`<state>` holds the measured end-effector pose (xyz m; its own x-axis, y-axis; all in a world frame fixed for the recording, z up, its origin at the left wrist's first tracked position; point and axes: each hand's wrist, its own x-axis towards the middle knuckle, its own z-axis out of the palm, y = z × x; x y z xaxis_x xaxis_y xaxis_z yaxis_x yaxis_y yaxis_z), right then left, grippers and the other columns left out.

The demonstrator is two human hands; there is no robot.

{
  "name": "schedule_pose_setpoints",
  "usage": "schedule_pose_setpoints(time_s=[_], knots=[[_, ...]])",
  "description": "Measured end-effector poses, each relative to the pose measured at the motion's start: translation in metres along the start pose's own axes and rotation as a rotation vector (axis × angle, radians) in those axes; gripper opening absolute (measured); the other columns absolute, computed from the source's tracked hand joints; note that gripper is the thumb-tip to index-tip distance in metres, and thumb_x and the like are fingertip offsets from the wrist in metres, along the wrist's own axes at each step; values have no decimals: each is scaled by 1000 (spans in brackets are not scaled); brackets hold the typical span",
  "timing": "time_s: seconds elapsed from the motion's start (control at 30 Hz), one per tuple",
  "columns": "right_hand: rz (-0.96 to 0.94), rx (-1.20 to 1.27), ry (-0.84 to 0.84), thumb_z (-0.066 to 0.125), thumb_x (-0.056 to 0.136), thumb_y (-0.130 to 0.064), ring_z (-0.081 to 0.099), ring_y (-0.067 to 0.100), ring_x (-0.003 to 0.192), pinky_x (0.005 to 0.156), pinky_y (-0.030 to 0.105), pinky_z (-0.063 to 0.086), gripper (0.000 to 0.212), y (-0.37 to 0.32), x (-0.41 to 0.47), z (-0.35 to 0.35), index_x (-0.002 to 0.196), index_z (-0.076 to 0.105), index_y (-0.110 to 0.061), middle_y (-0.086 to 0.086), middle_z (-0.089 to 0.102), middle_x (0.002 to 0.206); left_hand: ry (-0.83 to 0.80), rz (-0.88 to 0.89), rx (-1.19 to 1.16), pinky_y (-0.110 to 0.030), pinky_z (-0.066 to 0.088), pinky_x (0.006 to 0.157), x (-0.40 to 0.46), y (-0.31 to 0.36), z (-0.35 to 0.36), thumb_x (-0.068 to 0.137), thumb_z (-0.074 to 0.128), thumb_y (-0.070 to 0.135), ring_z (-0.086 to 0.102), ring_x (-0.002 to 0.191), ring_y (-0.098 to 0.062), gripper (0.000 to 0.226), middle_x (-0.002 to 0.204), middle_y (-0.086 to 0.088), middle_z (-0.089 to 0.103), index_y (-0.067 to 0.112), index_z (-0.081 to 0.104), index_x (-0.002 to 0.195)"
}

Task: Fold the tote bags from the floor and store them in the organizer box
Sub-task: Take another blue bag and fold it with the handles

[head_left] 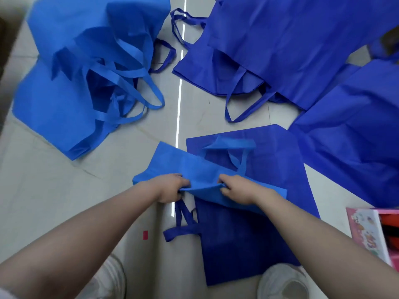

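Two pale shoes (pixel 282 283) are seen at the bottom edge, nearest the camera, and above them both forearms are stretched forward. The left hand (pixel 170 188) and the right hand (pixel 235 189) are held a little apart, each with its fingers curled onto the near edge of a light blue tote bag (pixel 194 167), so the cloth is pinched from both sides and appears lifted slightly off what lies beneath. The bag's handles (pixel 235 147) are turned toward one o'clock of the hands. Under it, a dark blue tote bag (pixel 248 234) is spread flat on the tiled floor (pixel 54 190), its own handle pointing toward seven o'clock. The step in hand is judged to be the folding of the light blue bag, apparently at an early fold. For the next move, the gripped edge would need to be carried over toward the handles, the corners matched and the crease pressed flat. Outward, a heap of light blue bags (pixel 71 83) lies at ten o'clock, a pile of dark blue bags (pixel 291 50) at one o'clock, and another dark blue bag (pixel 356 137) at three o'clock, all unfolded. At four o'clock, by the frame's right edge, part of a pink organizer box (pixel 367 231) is seen; whether folded bags are inside cannot be told.
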<state>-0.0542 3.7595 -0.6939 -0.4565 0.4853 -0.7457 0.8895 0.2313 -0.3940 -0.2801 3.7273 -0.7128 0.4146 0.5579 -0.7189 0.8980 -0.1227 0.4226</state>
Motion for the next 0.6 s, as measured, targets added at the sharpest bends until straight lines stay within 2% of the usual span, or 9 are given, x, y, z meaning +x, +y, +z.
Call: schedule_pose_setpoints(time_s=[0.03, 0.1, 0.17, 0.2, 0.27, 0.33, 0.53, 0.6], knots=[[26, 0, 17, 40, 98, -26, 46, 24, 84, 69, 32, 33, 12, 3, -1, 1, 88, 43, -19, 2, 49, 86, 26, -16, -14, -33, 39, 94, 1, -2, -1, 92, 47, 19, 47, 118, -24, 29, 121, -6, 53, 16, 53, 121], [121, -7, 54, 39, 99, -32, 46, 25, 83, 67, 32, 31, 31, 9, -1, 7, 71, 32, -21, -2, 41, 76, 60, -74, 4, -30, 40, 79, 5, -3, -5, 95, 43, 23, 52, 98, -22, 18, 105, -5, 58, 14, 55, 105], [195, -47, 144, 38, 100, -38, 49, 27, 95, 74, 34, 37, 32, 13, 1, 12, 75, 39, -18, 1, 46, 93, 137, -124, 75, -30, 37, 69, 9, -3, -15, 96, 44, 35, 50, 87, -20, 22, 95, -3, 57, 15, 50, 91], [218, -123, 213, 38, 99, -41, 48, 27, 104, 82, 35, 39, 31, 16, 2, 14, 85, 48, -16, 3, 46, 108, 202, -152, 133, -30, 37, 69, 10, -6, -21, 95, 44, 42, 51, 89, -20, 27, 96, -3, 57, 15, 51, 92], [257, -247, 323, 38, 98, -46, 44, 25, 115, 99, 36, 34, 39, 24, 6, 15, 111, 54, -13, 4, 42, 127, 367, -206, 285, -31, 38, 81, 15, -13, -30, 94, 42, 49, 52, 102, -21, 37, 107, -1, 58, 16, 55, 103], [298, -263, 377, 36, 98, -48, 46, 25, 116, 105, 37, 30, 44, 30, 10, 16, 119, 52, -13, 5, 44, 129, 435, -256, 395, -30, 32, 95, 23, -20, -35, 95, 40, 49, 49, 114, -20, 39, 116, 1, 58, 17, 54, 111], [371, -342, 412, 36, 97, -51, 48, 24, 113, 93, 33, 37, 46, 39, 21, 18, 120, 49, -13, 4, 51, 125, 402, -259, 563, -36, 29, 102, 45, -10, -34, 99, 36, 31, 52, 111, -26, 28, 119, -4, 58, 13, 45, 119], [378, -321, 435, 39, 96, -50, 47, 24, 111, 89, 33, 38, 45, 40, 24, 19, 120, 48, -13, 4, 51, 123, 500, -257, 615, -44, 23, 110, 50, -7, -32, 93, 43, 16, 50, 114, -28, 28, 118, -8, 56, 10, 47, 120]])
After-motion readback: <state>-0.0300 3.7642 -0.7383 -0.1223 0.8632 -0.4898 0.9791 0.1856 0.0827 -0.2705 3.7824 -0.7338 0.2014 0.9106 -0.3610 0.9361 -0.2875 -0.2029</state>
